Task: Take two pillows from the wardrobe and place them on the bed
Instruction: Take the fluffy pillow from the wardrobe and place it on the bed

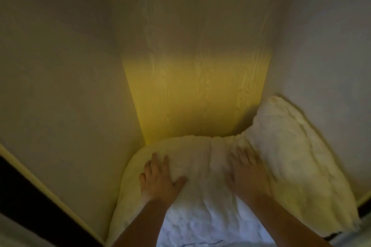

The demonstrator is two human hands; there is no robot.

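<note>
Head view. A white pillow [210, 168] is seen lying inside the wardrobe [192, 86], bent against the back panel, with one end riding up the right side wall [321, 66]. Whether this bulk is one pillow or two stacked cannot be told; the creased white fabric nearest the camera may belong to a second. The left hand [158, 178] is laid flat on the pillow's left part, fingers spread apart and pressed into the cover, thumb out to the side. The right hand [245, 168] is laid on the middle, where the fabric is gathered; it is blurred, and whether its fingers are closed on the cloth cannot be told. The bed is not in view.

Risks judged from this position: neither hand is seen wrapped round an edge, so a pull could slide the palms over the cover and only wrinkle it. The raised right end is wedged in the corner and could drag or catch on the side wall. If two pillows are stacked, the lower could be left behind or tipped out onto the floor.
</note>
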